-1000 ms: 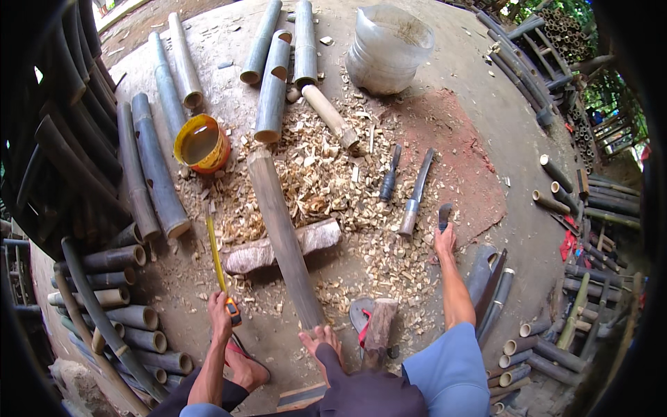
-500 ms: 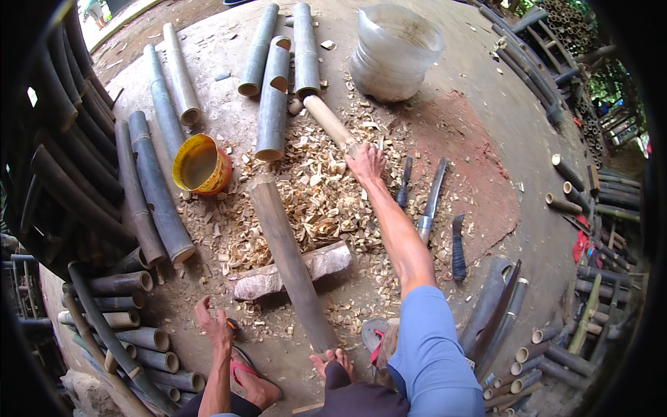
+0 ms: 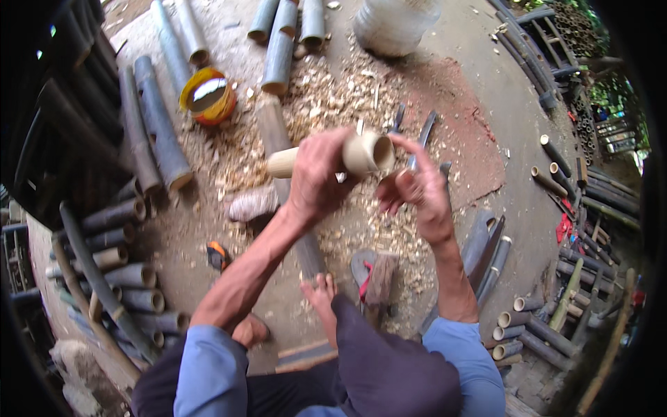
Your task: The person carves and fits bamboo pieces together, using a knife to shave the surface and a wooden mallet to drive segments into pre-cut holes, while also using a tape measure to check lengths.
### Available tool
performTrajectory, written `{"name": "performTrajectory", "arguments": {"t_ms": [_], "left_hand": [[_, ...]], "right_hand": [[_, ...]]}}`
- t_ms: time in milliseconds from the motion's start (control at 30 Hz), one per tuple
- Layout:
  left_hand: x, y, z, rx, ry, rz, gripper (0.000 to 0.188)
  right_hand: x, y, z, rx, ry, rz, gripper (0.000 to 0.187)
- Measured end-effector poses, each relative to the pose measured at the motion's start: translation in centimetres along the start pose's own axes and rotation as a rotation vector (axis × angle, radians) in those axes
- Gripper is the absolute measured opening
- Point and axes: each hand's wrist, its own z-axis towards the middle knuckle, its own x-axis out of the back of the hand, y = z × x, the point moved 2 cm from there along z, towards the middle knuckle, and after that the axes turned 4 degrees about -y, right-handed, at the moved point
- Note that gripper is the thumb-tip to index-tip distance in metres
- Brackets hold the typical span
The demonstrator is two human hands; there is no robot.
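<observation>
My left hand [image 3: 318,174] is wrapped around a pale, scraped bamboo tube [image 3: 363,154], holding it crosswise in mid-air with its hollow end toward the right. At that end my right hand [image 3: 420,193] has its fingers spread; the index fingertip is at the rim, and whether it touches is hard to tell. Below the tube lies a long grey-brown wooden piece [image 3: 306,251], resting across a short pale log [image 3: 251,204]. My bare foot [image 3: 322,292] is at its near end.
Wood chips [image 3: 326,94] cover the ground ahead. A knife [image 3: 426,129] and a chisel-like tool [image 3: 397,119] lie at the right. A yellow-red bucket [image 3: 221,111] stands at left, near dark bamboo lengths [image 3: 158,125]. Cut bamboo [image 3: 142,300] is stacked on the left.
The bamboo tube has come up off the chips, closer to me, and is now in my left hand. My right hand has let go of it and drawn back. The view has shifted.
</observation>
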Motion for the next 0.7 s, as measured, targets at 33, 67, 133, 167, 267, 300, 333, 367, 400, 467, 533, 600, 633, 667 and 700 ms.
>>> {"name": "performTrajectory", "arguments": {"t_ms": [33,67,133,167,267,300,333,367,400,467,533,600,633,667,700], "left_hand": [[0.5,0.5,-1.1,0.163,0.058,-0.151,0.057],[1.0,1.5,-1.8,0.321,0.070,-0.329,0.054],[4.2,2.0,-2.3,0.479,0.103,-0.456,0.050],[5.9,1.6,-3.6,0.502,0.141,-0.422,0.048],[9.9,1.4,-7.9,0.649,0.362,-0.459,0.042],[10.8,1.7,-9.0,0.707,0.387,-0.432,0.041],[11.0,2.0,-9.9,0.693,0.385,-0.414,0.041],[10.7,2.4,-10.5,0.679,0.378,-0.403,0.040],[9.5,3.0,-10.3,0.655,0.395,-0.444,0.040],[8.6,3.7,-11.1,0.657,0.439,-0.500,0.044],[7.3,4.5,-10.9,0.595,0.395,-0.463,0.048],[6.1,4.8,-11.5,0.531,0.421,-0.446,0.048],[5.8,4.6,-12.1,0.502,0.432,-0.417,0.048],[5.0,4.5,-12.5,0.488,0.444,-0.413,0.049],[4.4,4.7,-12.6,0.474,0.449,-0.425,0.049]], "right_hand": [[1.2,1.2,-0.5,0.028,0.084,-0.071,0.052],[3.8,3.0,-1.2,0.019,0.254,-0.243,0.049],[9.2,8.3,-2.0,-0.131,0.486,-0.589,0.043],[11.5,11.5,-2.2,-0.164,0.530,-0.836,0.045],[17.0,21.2,-2.5,-0.235,0.499,-1.169,0.051],[16.6,22.7,-2.1,-0.236,0.530,-1.237,0.051],[16.9,23.7,-1.4,-0.296,0.510,-1.171,0.054],[17.6,24.3,-0.5,-0.360,0.494,-1.110,0.057],[21.1,25.7,-0.3,-0.236,0.567,-1.107,0.063],[17.9,26.3,2.0,-0.315,0.604,-0.986,0.066],[19.1,26.4,3.5,-0.446,0.773,-0.819,0.060],[20.9,25.8,4.4,-0.715,0.691,-0.401,0.045],[19.2,25.2,4.3,-0.677,0.695,-0.214,0.035],[19.7,24.0,3.6,-0.603,0.641,0.085,0.031],[20.1,23.0,2.9,-0.514,0.577,0.377,0.028]]}}
